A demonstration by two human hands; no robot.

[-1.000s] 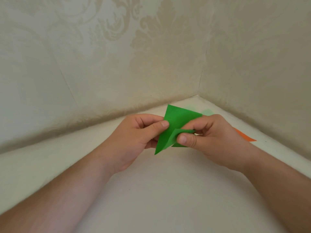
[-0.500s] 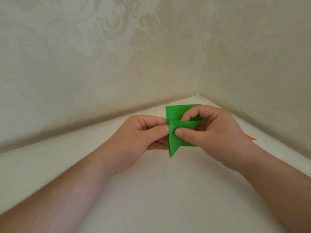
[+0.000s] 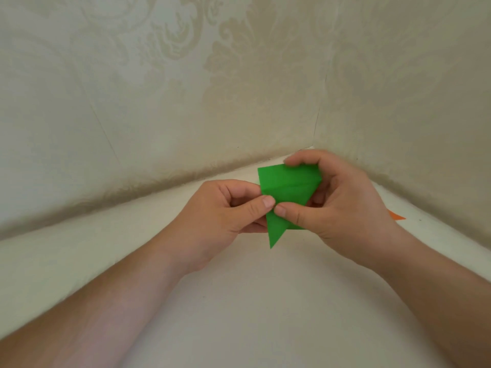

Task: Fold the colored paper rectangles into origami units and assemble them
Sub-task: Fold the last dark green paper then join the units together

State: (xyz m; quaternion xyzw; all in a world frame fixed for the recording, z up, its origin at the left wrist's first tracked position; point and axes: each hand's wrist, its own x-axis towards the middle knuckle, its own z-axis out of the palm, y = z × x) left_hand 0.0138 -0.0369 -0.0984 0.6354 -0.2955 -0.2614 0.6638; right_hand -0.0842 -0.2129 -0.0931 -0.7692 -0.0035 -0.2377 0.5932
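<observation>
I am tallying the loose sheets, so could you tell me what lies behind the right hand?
An orange paper corner pokes out from behind the right hand on the white surface. The rest of that sheet is covered, so any others there cannot be seen.

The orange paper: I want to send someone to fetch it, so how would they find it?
Look toward the corner where the two patterned walls meet the white surface. Just beyond the right hand, near the right wall, an orange paper lies flat, mostly hidden. It's untouched, unlike the green paper both hands hold.
</observation>
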